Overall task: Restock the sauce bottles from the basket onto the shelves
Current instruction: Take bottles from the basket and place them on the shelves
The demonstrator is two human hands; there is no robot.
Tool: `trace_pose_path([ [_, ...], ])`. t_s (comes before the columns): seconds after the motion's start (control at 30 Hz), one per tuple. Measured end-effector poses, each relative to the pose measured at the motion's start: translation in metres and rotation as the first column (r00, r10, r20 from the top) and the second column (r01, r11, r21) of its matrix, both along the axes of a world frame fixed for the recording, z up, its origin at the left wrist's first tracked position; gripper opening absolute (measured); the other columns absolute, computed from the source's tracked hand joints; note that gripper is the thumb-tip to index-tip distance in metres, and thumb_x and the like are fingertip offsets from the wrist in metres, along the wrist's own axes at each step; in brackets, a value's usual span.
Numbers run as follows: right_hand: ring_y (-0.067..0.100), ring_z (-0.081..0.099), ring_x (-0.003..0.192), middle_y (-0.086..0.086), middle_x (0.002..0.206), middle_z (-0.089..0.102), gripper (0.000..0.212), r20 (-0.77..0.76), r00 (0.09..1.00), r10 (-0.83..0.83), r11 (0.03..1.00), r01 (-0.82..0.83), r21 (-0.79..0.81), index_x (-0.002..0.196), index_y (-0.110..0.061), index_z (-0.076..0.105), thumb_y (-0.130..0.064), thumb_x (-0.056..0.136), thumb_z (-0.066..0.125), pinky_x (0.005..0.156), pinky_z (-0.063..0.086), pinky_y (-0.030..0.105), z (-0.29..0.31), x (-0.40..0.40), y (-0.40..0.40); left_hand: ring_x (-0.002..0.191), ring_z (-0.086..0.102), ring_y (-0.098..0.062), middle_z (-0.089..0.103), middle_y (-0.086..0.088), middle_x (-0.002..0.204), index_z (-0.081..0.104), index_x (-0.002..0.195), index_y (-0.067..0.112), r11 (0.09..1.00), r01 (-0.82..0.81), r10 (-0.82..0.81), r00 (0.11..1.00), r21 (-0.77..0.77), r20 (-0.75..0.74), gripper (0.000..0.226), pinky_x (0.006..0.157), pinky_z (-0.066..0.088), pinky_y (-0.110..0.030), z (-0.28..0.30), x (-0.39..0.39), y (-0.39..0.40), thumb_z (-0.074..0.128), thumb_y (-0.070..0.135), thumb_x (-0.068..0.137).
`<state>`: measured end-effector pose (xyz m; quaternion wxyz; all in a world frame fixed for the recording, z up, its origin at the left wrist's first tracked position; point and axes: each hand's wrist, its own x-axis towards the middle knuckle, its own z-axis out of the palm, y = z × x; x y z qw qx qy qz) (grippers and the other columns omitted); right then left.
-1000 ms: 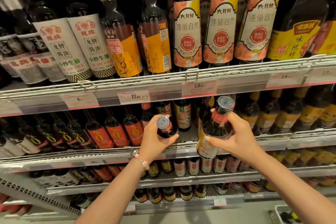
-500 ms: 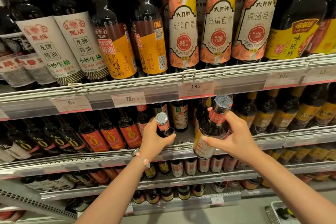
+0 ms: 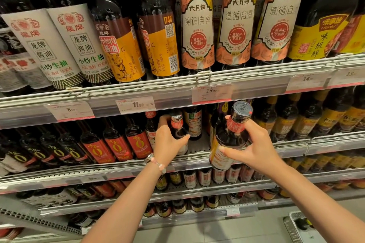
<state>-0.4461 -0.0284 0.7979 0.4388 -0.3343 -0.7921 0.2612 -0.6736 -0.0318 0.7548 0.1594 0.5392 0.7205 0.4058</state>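
1. The left hand (image 3: 169, 142) is wrapped around a small dark bottle (image 3: 178, 132) inside the gap on the middle shelf (image 3: 199, 149); set carelessly, it could knock the bottles just left of that gap.
2. The right hand (image 3: 254, 148) grips a second bottle (image 3: 230, 136) in front of the gap, over the shelf edge; a slip would drop it to the floor.
3. Below and right of the gap, the basket (image 3: 292, 227) shows only a corner, with something dark inside.

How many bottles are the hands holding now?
2. The left hand holds a small bottle inside the shelf; the right hand holds a bigger bottle before it.
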Motion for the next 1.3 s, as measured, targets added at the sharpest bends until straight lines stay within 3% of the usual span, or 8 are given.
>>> trace_pose_path([
  [0.17,-0.015,0.051,0.102,-0.010,0.104,0.059,0.053,0.002,1.000,-0.003,1.000,0.003,0.007,0.111,-0.024,0.052,-0.041,0.065,0.072,0.087,0.040,0.006,0.000,-0.001,0.000,0.051,0.044,-0.018,0.041,0.000,0.053,0.039,0.068,0.011,0.993,-0.052,0.040,0.994,-0.109,-0.106,0.045,0.043,0.034,-0.028,0.002,0.003,0.004,0.078,0.033,0.072],
  [0.37,-0.015,0.050,0.101,-0.012,0.102,0.058,0.050,0.008,1.000,-0.005,1.000,0.005,0.016,0.109,-0.024,0.052,-0.041,0.065,0.071,0.086,0.039,0.005,0.001,-0.004,0.001,0.067,0.046,-0.019,0.043,0.001,0.067,0.046,0.114,-0.006,0.996,-0.076,0.069,0.990,-0.050,-0.127,0.054,0.059,0.045,-0.035,0.005,0.010,0.008,0.074,0.020,0.076],
  [0.53,-0.017,0.050,0.102,-0.017,0.105,0.056,0.052,0.013,1.000,-0.011,1.000,0.011,0.013,0.110,-0.026,0.052,-0.041,0.065,0.072,0.087,0.038,0.003,0.000,-0.005,0.002,0.068,0.055,-0.030,0.053,-0.012,0.063,0.052,0.066,0.000,0.979,-0.108,0.087,0.988,-0.171,-0.127,0.033,0.055,0.040,-0.033,0.000,0.009,0.011,0.070,0.025,0.079],
  [0.73,-0.015,0.050,0.101,-0.016,0.103,0.056,0.051,0.015,1.000,-0.010,1.000,0.010,0.004,0.110,-0.027,0.052,-0.041,0.065,0.072,0.086,0.039,0.005,-0.001,-0.006,0.002,0.105,0.058,-0.041,0.054,-0.031,0.121,0.028,0.139,-0.005,0.988,-0.129,0.114,0.979,-0.080,-0.166,0.074,0.085,0.053,-0.046,-0.002,0.013,0.014,0.068,0.019,0.081],
  [0.93,-0.017,0.049,0.102,-0.009,0.103,0.059,0.052,0.017,1.000,-0.017,1.000,0.017,-0.012,0.111,-0.028,0.051,-0.041,0.065,0.072,0.088,0.039,0.005,-0.003,-0.005,0.002,0.076,0.065,-0.037,0.067,-0.023,0.084,0.021,0.140,-0.006,0.974,-0.151,0.106,0.964,-0.170,-0.245,0.066,0.066,0.053,-0.042,0.001,0.014,0.015,0.057,0.019,0.090],
  [1.1,-0.016,0.049,0.103,-0.014,0.106,0.057,0.054,0.027,0.999,-0.018,1.000,0.019,-0.022,0.113,-0.028,0.051,-0.042,0.065,0.072,0.089,0.039,0.005,-0.003,-0.005,0.003,0.107,0.058,-0.038,0.054,-0.029,0.123,0.009,0.145,0.005,0.975,-0.177,0.128,0.942,-0.136,-0.310,0.079,0.081,0.054,-0.042,-0.009,0.015,0.019,0.059,0.022,0.087],
  [1.2,-0.016,0.049,0.103,-0.016,0.107,0.056,0.055,0.023,1.000,-0.015,1.000,0.016,-0.023,0.113,-0.028,0.051,-0.042,0.065,0.072,0.089,0.039,0.005,-0.003,-0.005,0.002,0.122,0.048,-0.039,0.040,-0.029,0.137,0.017,0.144,0.001,0.970,-0.199,0.157,0.949,-0.137,-0.273,0.078,0.088,0.052,-0.044,-0.012,0.019,0.021,0.060,0.002,0.079],
  [1.3,-0.016,0.049,0.103,-0.012,0.105,0.058,0.055,0.020,1.000,-0.016,1.000,0.017,-0.025,0.113,-0.028,0.050,-0.042,0.065,0.072,0.089,0.039,0.005,-0.003,-0.004,0.002,0.102,0.061,-0.038,0.063,-0.025,0.105,0.047,0.118,-0.008,0.957,-0.217,0.151,0.940,-0.194,-0.304,0.042,0.078,0.055,-0.043,-0.017,0.017,0.022,0.055,0.008,0.080],
])
